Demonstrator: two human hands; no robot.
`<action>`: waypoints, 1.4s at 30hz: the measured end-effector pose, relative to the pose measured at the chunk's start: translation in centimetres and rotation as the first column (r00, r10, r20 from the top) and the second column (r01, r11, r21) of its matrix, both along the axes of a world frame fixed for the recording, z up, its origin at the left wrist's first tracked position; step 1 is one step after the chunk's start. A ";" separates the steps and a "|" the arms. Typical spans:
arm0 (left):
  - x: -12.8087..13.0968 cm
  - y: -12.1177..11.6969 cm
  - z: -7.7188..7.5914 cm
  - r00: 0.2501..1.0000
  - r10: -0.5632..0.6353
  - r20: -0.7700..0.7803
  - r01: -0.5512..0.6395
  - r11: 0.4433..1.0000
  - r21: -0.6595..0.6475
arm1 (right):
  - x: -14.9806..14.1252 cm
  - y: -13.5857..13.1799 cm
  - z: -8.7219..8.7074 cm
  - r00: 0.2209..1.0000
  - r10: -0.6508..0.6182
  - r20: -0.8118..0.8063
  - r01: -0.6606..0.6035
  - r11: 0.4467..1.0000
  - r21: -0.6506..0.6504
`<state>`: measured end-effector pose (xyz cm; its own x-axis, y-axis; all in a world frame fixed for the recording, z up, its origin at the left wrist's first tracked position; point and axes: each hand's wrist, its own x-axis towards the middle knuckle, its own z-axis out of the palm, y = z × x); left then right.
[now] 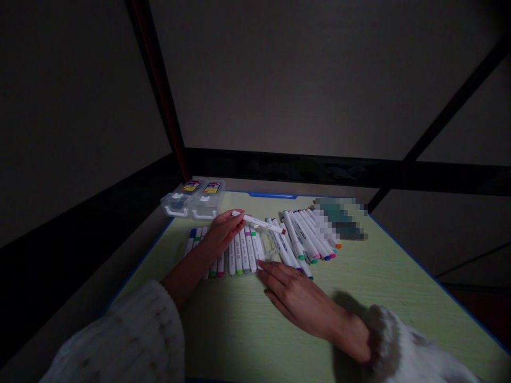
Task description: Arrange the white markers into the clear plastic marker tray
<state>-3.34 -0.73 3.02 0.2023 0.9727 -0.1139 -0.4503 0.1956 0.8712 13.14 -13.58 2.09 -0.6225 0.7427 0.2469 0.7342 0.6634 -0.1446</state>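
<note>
I pinch a white marker (258, 222) between the fingers of my left hand (222, 232), lifted just above the row of markers (239, 255) lying at the frame's centre. My right hand (297, 300) rests flat on the green tabletop (359, 298), fingers loosely spread, tips touching the row's near edge. Two clear plastic cases (195, 203) sit upper left of the markers.

A pale green, blue-edged tabletop (371, 298) fills the lower frame. Rows of white markers with coloured caps (239, 258) lie at its centre. Two clear plastic boxes (194, 202) sit at its upper left corner.
</note>
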 end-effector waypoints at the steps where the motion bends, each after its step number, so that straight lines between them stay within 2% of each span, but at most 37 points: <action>1: 0.0 -0.1 0.0 1.000 -0.001 -0.002 0.001 1.000 0.001 | 0.0 0.0 0.0 1.000 -0.001 0.005 0.001 1.000 -0.002; 13: 0.0 -0.1 0.1 0.998 -0.053 0.030 0.052 0.998 0.026 | 0.0 -0.1 0.0 0.998 0.059 0.014 -0.060 0.997 0.049; 16: 0.1 -0.2 0.2 0.998 -0.043 0.035 0.042 0.999 0.022 | 0.1 -0.1 -0.1 0.999 0.035 0.005 -0.035 0.993 0.109; 21: 0.2 -0.3 0.2 0.998 -0.057 0.007 0.057 0.998 0.033 | 0.5 -0.1 -0.2 0.989 -0.051 -0.140 0.087 0.959 0.269; 25: 0.4 -0.6 0.2 0.991 -0.135 -0.013 0.135 0.988 0.076 | 0.8 0.0 -0.1 0.944 -0.210 -0.256 0.275 0.928 0.250; 28: 0.5 -0.8 0.2 0.981 -0.193 -0.015 0.194 0.976 0.103 | 0.9 0.1 -0.2 0.923 -0.275 -0.270 0.337 0.915 0.220; 33: 0.6 -1.0 0.1 0.968 -0.248 -0.031 0.250 0.954 0.167 | 1.1 0.3 -0.2 0.920 -0.303 -0.247 0.356 0.911 0.210; 42: 0.7 -1.5 0.5 0.956 -0.290 -0.052 0.294 0.935 0.197 | 0.9 0.3 -0.4 0.939 -0.222 -0.262 0.288 0.926 0.246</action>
